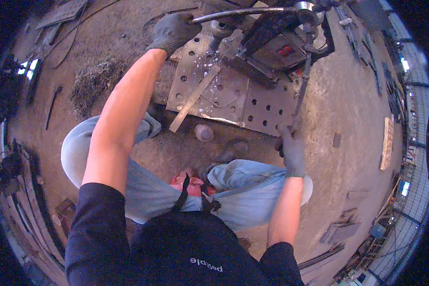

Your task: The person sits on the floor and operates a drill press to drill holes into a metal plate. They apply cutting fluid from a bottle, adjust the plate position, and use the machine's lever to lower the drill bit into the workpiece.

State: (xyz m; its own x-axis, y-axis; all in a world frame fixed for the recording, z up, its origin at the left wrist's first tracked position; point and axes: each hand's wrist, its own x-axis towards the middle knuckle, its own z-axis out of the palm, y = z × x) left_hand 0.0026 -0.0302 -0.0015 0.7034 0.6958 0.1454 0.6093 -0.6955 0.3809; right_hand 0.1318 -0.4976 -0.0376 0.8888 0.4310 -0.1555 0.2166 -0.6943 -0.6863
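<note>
A grey work glove covers my left hand (175,32), which is wrapped round the end of a curved metal lever (245,13) at the top of the head view. The lever runs right to a shiny round hub (304,6) on a dark machine (276,50). My right hand (292,151), also gloved, is closed at the lower end of a thin metal rod (302,93) hanging from the machine's right side. Between my hands lies a steel plate (233,106) with rows of holes. A flat metal bar (195,99) rests across it, overhanging the near edge. Pale chips or droplets speckle the plate.
My knees are spread before the plate. A round cup-like object (204,133) stands on the floor near its edge. Tangled metal shavings (97,86) are heaped on the left. Long metal strips (31,209) lie lower left, and a wooden piece (387,143) lies far right.
</note>
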